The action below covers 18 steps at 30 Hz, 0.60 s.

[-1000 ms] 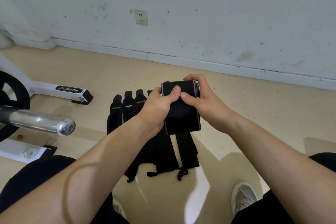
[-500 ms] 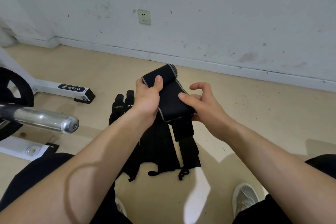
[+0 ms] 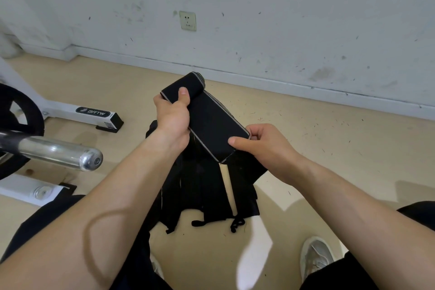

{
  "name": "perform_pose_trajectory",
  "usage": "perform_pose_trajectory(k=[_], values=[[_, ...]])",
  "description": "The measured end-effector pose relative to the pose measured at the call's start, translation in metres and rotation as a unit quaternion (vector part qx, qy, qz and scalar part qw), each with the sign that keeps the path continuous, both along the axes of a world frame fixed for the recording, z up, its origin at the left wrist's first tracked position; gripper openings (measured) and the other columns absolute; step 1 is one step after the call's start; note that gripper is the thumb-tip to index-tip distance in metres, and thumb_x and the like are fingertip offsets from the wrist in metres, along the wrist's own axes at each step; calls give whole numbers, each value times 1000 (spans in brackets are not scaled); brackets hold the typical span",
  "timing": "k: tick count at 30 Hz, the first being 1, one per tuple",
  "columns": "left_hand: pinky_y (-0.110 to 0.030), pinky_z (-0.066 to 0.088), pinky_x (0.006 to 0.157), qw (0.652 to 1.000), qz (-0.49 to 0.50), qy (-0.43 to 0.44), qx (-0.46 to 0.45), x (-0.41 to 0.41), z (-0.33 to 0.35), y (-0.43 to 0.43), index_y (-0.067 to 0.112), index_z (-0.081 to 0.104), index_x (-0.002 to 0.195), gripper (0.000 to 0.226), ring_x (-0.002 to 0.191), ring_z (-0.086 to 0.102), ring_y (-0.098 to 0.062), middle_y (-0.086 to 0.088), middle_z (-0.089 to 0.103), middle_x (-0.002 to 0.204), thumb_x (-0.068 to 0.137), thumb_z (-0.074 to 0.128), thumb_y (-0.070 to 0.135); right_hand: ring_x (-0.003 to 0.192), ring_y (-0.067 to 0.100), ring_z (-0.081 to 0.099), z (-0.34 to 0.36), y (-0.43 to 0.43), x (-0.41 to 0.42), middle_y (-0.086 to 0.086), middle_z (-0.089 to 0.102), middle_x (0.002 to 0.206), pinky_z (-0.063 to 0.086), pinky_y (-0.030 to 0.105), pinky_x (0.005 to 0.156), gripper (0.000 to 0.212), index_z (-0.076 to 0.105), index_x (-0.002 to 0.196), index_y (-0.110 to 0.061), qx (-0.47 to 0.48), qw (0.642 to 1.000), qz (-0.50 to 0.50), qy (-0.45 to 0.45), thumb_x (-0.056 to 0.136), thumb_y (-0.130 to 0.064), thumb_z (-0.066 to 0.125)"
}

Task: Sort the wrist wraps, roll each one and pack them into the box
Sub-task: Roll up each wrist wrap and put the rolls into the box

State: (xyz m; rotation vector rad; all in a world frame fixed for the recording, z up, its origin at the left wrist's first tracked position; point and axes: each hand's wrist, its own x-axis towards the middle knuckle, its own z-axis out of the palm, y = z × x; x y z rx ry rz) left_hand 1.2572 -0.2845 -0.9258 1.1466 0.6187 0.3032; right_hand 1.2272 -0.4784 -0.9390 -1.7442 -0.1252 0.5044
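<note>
Hands are both up over the pile of wraps [image 3: 202, 186] on the floor, and our wrist wrap [image 3: 211, 122] hangs in the air right above that pile. Our left hand [image 3: 173, 117] grips the rolled-up end, thumb pressed flat on top; the fingers wrap underneath where we can't see them. Our right hand [image 3: 266, 141] pinches the loose flat end, thumb on top, fingers curled tight beneath. The wrap runs taut between them. Left of the pile, a chrome barbell end [image 3: 61, 152] pokes in.
</note>
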Motion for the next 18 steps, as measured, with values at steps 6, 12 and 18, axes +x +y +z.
perform_pose_trajectory(k=[6, 12, 18], values=[[-53, 62, 89, 999, -21, -25, 33, 0, -2, -4, 22, 46, 116, 20, 110, 70, -27, -8, 64, 122, 104, 62, 25, 66, 14, 74, -6, -1, 4, -1, 74, 73, 57, 27, 61, 28, 55, 96, -16, 3, 997, -59, 55, 86, -14, 81], [-50, 58, 98, 985, -95, -48, 139, -7, -5, -13, 21, 44, 124, 25, 114, 66, -26, -4, 63, 120, 105, 60, 24, 87, 14, 76, -5, 0, 5, 1, 75, 105, 58, 23, 68, 52, 51, 136, -29, -25, 998, 19, 49, 92, -12, 73], [-31, 59, 81, 955, -210, -58, 203, -20, -12, -31, 20, 42, 131, 29, 108, 67, -21, -2, 64, 116, 106, 57, 22, 82, -8, 69, 11, 0, 12, 0, 66, 117, 49, 6, 61, 42, 50, 137, -28, 64, 995, -66, -41, 98, -35, 63]])
